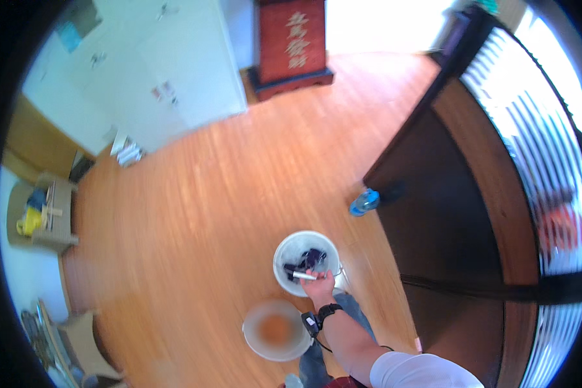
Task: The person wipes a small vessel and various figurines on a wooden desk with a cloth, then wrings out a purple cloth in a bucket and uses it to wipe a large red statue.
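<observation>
My right hand is closed around the white grip of a wire bucket handle, palm turned up. Under it is a white plastic bucket with dark wet-looking cloth inside. A black watch and a small cabled device sit on my wrist. Left of my forearm is a second pale bucket, blurred, with something orange-brown inside. A clear item, too cut off to name, shows at the bottom edge. My left hand is out of view.
A blue-capped plastic bottle stands on the wood floor by a dark wooden partition at right. White cabinets and a red stand with writing are ahead. A chair holding items is at left.
</observation>
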`<action>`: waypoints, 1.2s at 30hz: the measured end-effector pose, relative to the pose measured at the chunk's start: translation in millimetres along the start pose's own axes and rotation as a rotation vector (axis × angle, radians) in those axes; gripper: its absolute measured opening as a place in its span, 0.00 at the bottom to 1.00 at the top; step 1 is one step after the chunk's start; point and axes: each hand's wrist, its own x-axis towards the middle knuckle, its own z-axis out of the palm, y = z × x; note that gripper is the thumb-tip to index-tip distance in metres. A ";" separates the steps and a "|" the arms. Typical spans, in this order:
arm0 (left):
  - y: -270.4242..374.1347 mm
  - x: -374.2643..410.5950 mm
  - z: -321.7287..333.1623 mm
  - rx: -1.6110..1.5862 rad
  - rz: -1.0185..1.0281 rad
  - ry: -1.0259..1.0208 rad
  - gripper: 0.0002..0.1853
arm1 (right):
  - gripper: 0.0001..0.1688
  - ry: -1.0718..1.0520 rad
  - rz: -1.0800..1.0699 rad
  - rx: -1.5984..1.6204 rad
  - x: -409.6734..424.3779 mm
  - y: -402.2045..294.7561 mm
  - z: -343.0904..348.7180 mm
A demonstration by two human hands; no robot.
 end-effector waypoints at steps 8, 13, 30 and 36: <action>85.7 -0.2 48.4 0.376 0.241 -0.258 0.15 | 0.16 0.064 -0.226 0.024 -105.1 -72.0 -91.5; 142.8 -51.0 106.9 0.617 0.402 -0.441 0.14 | 0.18 0.023 -0.372 -0.285 -197.1 -116.6 -147.3; -29.5 -216.3 202.9 1.291 0.700 -0.727 0.10 | 0.22 0.451 -0.999 -0.539 -506.9 -293.2 -638.4; -212.6 -284.7 227.5 1.530 0.870 -0.941 0.09 | 0.20 0.572 -1.021 -0.294 -593.6 -333.0 -816.6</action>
